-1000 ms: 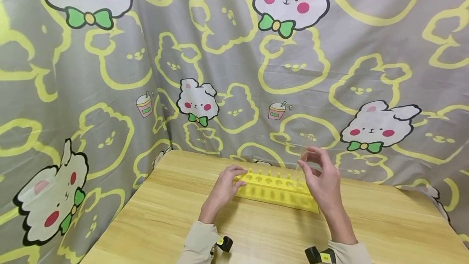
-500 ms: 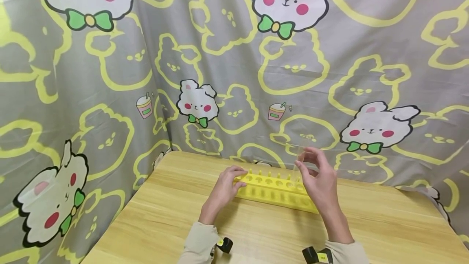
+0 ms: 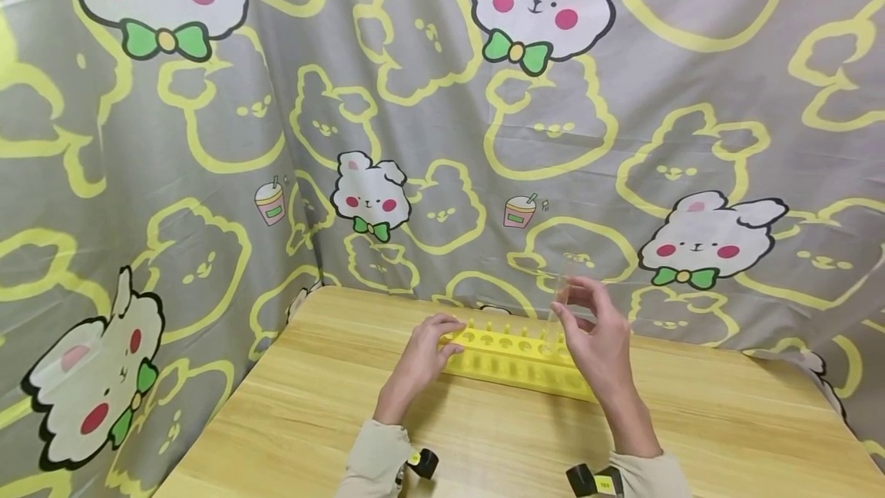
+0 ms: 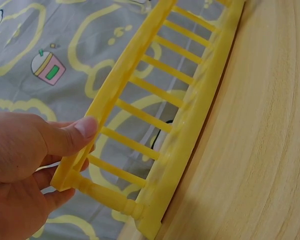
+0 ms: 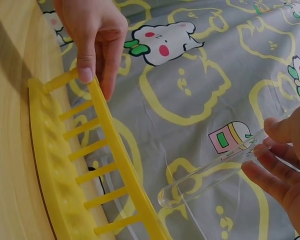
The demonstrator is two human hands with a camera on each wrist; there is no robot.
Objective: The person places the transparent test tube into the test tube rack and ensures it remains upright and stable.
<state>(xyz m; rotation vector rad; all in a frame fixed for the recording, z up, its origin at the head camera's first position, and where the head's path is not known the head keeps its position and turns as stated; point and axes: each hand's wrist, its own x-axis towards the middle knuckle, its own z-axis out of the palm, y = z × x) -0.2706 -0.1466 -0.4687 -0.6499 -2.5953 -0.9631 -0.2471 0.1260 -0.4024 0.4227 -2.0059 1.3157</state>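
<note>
A yellow test tube rack point(image 3: 508, 371) stands on the table, with a row of round holes along its top and a row of pegs behind them. At its left end, my left hand point(image 3: 427, 346) grips the top bar, thumb point(image 4: 86, 127) on one side and fingers beneath. My right hand point(image 3: 603, 336) pinches a clear glass test tube point(image 5: 205, 179) between thumb and fingers, above the right part of the rack. The tube's rounded lower end appears apart from the rack's top bar in the right wrist view. Its upper part is hard to see against the cloth.
The wooden table point(image 3: 304, 398) reaches toward a grey cloth point(image 3: 442, 129) printed with cartoon rabbits, which hangs behind and at the left. Small black cameras point(image 3: 423, 463) are strapped to both wrists over beige sleeves.
My right hand has shifted a little to the left along the rack, carrying the test tube. The left hand and the rack have stayed in place.
</note>
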